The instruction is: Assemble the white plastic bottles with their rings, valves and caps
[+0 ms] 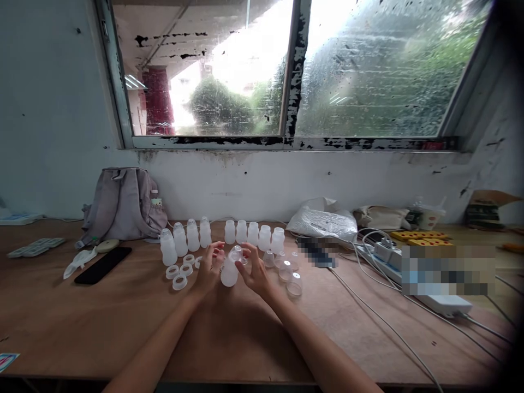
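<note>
A frosted white baby bottle (229,274) stands slightly tilted between my hands. On its top is a clear dome cap (236,253). My right hand (257,274) has its thumb and fingers closed around the cap. Beside the bottle's left side, my left hand (209,267) has bent fingers spread apart, with nothing seen in it. Several white collar rings (179,281) lie left of my left hand, one partly hidden by it. Several clear caps (293,285) lie right of my right hand. Capped bottles (168,248) stand at the back left; open-necked bottles (278,240) stand in a row behind my hands.
A black phone (103,266) and a grey backpack (125,204) are on the left of the wooden table (102,333). On the right are a silver pouch (323,219), a white power strip (444,303) and loose cables (366,311). A wall with a window stands behind.
</note>
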Motion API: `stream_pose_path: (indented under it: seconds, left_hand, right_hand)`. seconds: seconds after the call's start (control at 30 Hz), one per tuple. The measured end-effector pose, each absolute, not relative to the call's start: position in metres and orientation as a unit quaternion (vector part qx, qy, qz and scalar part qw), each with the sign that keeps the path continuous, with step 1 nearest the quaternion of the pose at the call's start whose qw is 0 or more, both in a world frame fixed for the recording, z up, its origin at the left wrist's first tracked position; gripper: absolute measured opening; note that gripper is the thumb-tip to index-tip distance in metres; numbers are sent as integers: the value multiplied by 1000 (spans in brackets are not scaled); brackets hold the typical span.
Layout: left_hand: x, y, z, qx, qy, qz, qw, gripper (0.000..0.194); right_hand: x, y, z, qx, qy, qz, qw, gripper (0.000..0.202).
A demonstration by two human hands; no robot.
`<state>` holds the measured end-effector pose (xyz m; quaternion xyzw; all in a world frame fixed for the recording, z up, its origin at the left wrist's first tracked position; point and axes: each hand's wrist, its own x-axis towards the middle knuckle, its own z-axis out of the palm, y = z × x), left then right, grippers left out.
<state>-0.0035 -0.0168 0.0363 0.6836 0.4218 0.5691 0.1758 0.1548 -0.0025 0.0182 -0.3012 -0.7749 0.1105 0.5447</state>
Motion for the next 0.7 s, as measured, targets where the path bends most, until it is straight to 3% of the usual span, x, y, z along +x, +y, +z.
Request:
stream_pose_path:
  seconds: [0.27,0.5,0.7]
  left_hand:
    - [-11,-16,66,802,381,458,53,27]
    - [-22,7,108,824,419,376,-62,20]
    - [-31,65,141,781,483,367,-151,18]
  right_hand:
    - [142,-4,17,-301,-761,140,558,26]
    - [145,0,13,-313,-740,143,579,39]
    - [150,11,2,-345,-727,116,582,37]
